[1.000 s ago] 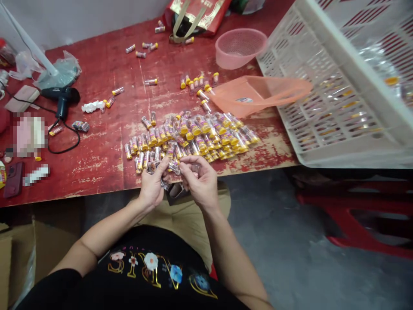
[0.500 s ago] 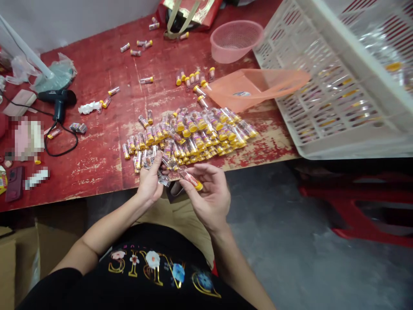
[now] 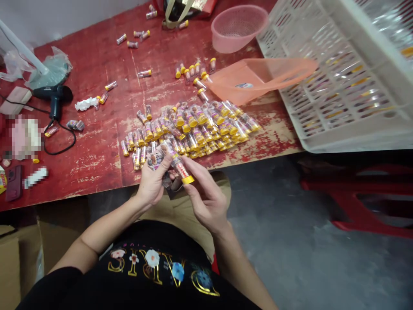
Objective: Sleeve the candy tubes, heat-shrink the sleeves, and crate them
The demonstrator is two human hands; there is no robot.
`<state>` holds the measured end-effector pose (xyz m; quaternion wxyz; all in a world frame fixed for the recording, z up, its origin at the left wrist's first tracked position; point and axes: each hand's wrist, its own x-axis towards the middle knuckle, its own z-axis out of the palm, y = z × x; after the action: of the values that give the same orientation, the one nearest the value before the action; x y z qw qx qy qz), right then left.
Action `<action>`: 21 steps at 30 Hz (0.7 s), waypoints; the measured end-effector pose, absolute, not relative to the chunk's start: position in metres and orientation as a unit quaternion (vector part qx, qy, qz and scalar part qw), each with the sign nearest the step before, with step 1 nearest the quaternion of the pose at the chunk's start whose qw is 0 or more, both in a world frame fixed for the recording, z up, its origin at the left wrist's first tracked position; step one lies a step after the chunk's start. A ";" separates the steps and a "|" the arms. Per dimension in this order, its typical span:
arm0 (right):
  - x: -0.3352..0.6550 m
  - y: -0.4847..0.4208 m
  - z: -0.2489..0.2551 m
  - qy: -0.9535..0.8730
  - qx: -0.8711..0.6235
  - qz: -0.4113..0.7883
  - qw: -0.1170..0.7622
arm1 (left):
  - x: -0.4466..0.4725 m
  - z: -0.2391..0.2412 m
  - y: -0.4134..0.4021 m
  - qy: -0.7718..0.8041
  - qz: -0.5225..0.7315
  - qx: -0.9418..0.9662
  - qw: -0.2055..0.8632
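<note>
Over the table's front edge, my left hand (image 3: 151,181) is closed on a bunch of printed clear plastic sleeves (image 3: 155,158), its thumb pressed on top. My right hand (image 3: 209,200) pinches a small clear tube with a yellow cap (image 3: 184,170), cap toward me. The tube's far end meets a clear sleeve at my left thumb; how far it sits inside, I cannot tell. Just beyond both hands lies a large heap of similar yellow-capped tubes (image 3: 200,129), stacked in rows.
An orange scoop-like tray (image 3: 238,82) and a pink basket (image 3: 222,41) sit behind the heap. A white slatted crate (image 3: 309,107) leans at the right. Left of the heap are a hair dryer (image 3: 55,98) with its cord and a phone (image 3: 14,183). A red stool (image 3: 348,202) stands below right.
My right hand has brought the tube left and up to the sleeves in my left hand. Before, it was held apart to the right. The view has shifted slightly.
</note>
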<state>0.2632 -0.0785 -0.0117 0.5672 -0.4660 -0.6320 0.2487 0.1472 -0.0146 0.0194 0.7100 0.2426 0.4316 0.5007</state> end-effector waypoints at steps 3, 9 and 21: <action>0.262 -0.077 -0.012 -0.582 -0.480 0.224 0.617 | 0.144 0.019 -0.015 0.438 0.498 0.247 0.706; 0.254 -0.077 -0.004 -0.530 -0.499 0.232 0.645 | 0.140 0.025 -0.023 0.440 0.487 0.270 0.704; 0.241 -0.075 -0.002 -0.461 -0.550 0.158 0.678 | 0.137 0.019 -0.033 0.441 0.480 0.272 0.708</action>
<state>0.2410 -0.0755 -0.0018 0.6779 -0.5502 -0.4613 0.1581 0.1367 -0.0333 0.0186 0.7082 0.2720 0.4409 0.4796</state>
